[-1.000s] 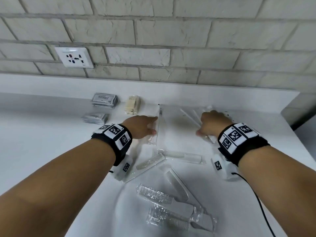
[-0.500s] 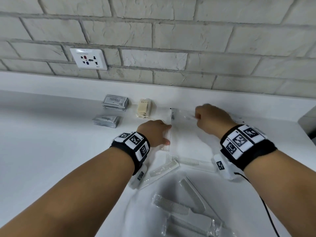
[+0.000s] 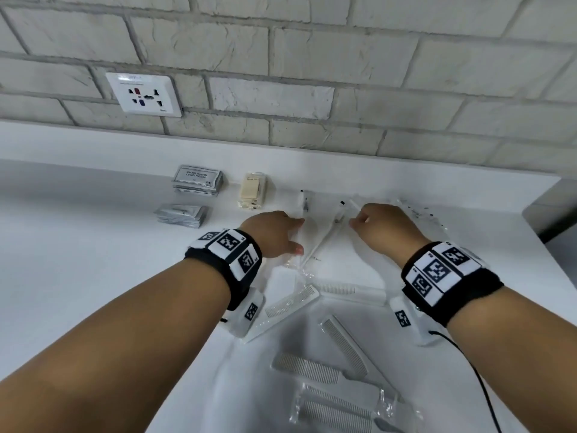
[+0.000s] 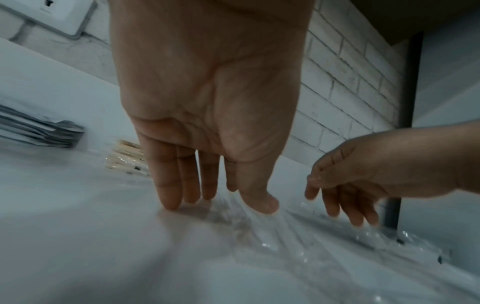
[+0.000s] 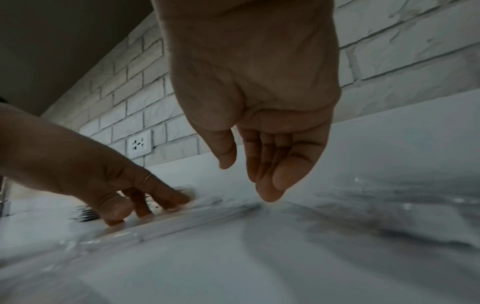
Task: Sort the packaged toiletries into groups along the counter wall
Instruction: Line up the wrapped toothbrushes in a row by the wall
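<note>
Clear-wrapped toothbrushes (image 3: 327, 234) lie near the wall between my hands. My left hand (image 3: 295, 237) presses straight fingers (image 4: 168, 197) on the left edge of those wrappers (image 4: 262, 228). My right hand (image 3: 359, 220) hovers just right of them, its fingers (image 5: 270, 189) loosely bent over the wrapping (image 5: 182, 222) and holding nothing. More wrapped toothbrushes (image 3: 421, 214) lie further right. Several packaged white combs (image 3: 343, 345) are scattered near the front. Two stacks of grey sachets (image 3: 197, 180) (image 3: 181, 215) and a beige pack (image 3: 253, 195) sit to the left by the wall.
The white counter (image 3: 78, 260) ends at a raised ledge (image 3: 93, 142) under the brick wall, which carries a socket (image 3: 143, 95). The counter's right edge (image 3: 549, 276) is close to my right arm. A black cable (image 3: 480, 379) trails from the right wrist.
My right hand has moved left, closer to the left hand, and its fingers have loosened. The left hand has stayed on the wrapped toothbrushes. The view has shifted closer.
</note>
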Available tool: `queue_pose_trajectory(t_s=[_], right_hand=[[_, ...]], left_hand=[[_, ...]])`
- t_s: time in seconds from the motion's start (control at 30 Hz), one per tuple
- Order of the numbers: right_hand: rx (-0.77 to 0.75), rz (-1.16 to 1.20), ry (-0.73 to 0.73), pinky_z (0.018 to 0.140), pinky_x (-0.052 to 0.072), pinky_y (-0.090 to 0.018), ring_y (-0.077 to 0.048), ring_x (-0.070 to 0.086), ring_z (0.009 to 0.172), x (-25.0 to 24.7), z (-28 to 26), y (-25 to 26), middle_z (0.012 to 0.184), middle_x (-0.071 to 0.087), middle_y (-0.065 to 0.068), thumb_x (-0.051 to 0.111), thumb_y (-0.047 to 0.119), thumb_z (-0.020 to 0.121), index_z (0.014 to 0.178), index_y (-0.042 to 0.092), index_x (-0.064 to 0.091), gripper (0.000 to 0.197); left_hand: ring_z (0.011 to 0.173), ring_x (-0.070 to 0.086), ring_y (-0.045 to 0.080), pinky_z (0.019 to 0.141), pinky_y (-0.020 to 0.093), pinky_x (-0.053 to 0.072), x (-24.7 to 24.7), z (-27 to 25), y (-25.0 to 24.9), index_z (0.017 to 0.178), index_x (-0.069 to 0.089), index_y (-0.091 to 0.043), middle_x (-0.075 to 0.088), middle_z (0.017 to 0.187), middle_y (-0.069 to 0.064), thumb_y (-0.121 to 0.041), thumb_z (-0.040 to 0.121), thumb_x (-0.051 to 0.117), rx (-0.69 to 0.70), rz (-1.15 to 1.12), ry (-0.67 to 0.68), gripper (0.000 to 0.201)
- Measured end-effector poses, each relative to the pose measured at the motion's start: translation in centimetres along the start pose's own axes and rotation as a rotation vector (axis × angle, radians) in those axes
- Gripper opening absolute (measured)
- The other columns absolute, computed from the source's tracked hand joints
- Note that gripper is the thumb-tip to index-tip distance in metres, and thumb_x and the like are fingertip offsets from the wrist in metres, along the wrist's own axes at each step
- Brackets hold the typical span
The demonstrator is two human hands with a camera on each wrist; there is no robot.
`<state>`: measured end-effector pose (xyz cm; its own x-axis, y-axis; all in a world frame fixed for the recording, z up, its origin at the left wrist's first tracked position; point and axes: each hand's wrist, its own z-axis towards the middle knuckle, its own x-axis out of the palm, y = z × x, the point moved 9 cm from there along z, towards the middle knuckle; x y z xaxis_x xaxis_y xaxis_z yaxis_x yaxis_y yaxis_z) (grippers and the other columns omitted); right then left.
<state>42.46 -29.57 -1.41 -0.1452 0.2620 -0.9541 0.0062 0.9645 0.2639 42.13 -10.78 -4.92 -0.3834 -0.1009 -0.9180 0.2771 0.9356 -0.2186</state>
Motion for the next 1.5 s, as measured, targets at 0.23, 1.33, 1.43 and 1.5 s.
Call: queue_pose_trajectory(t_s=[0.23,1.33,1.43,1.5], right_hand=[[-0.029,-0.159,0.121,0.095,0.044,-0.039,-0.030,0.051,0.118,4.0,1.2,3.1,0.128,0.052,-0.003,0.065,0.057,0.077,0.130,0.024,0.052,0.063],[0.209,-0.260,0.050,0.091,0.048,-0.041,-0.034,0.059,0.107,-1.4,1.4,-2.5,0.115,0.064,-0.015,0.048,0.018,0.092,0.115,0.004,0.061,0.030],[0.129,-0.259,0.186,0.103,0.038,-0.041,-0.032,0.057,0.114,0.1,0.4,-2.7,0.118,0.062,-0.019,0.036,0.010,0.096,0.127,0.007,0.054,0.036],[0.074,-0.276,0.206,0.098,0.041,-0.039,-0.030,0.058,0.108,0.8,0.4,-2.3,0.117,0.063,-0.017,0.034,0.008,0.097,0.125,0.008,0.054,0.035]], left_hand=[[0.144,0.024,0.020,0.112,0.043,0.031,0.3,0.0,-1.0,0.153,0.008,-0.032,-0.004,0.159,-0.016,-0.042,0.091,0.057,0.052,0.058,0.038,0.079],[0.148,-0.005,0.015,0.120,0.041,0.013,1.3,1.0,-1.4,0.153,0.002,-0.022,-0.008,0.160,-0.008,-0.052,0.096,0.041,0.142,0.049,0.071,0.076],[0.148,-0.001,0.016,0.118,0.036,0.011,1.9,1.1,-1.1,0.153,0.000,-0.021,-0.008,0.160,-0.006,-0.051,0.096,0.041,0.127,0.048,0.105,0.077],[0.148,0.000,0.016,0.118,0.035,0.011,1.9,1.1,-0.7,0.153,0.000,-0.021,-0.008,0.160,-0.006,-0.052,0.096,0.041,0.116,0.043,0.101,0.077]])
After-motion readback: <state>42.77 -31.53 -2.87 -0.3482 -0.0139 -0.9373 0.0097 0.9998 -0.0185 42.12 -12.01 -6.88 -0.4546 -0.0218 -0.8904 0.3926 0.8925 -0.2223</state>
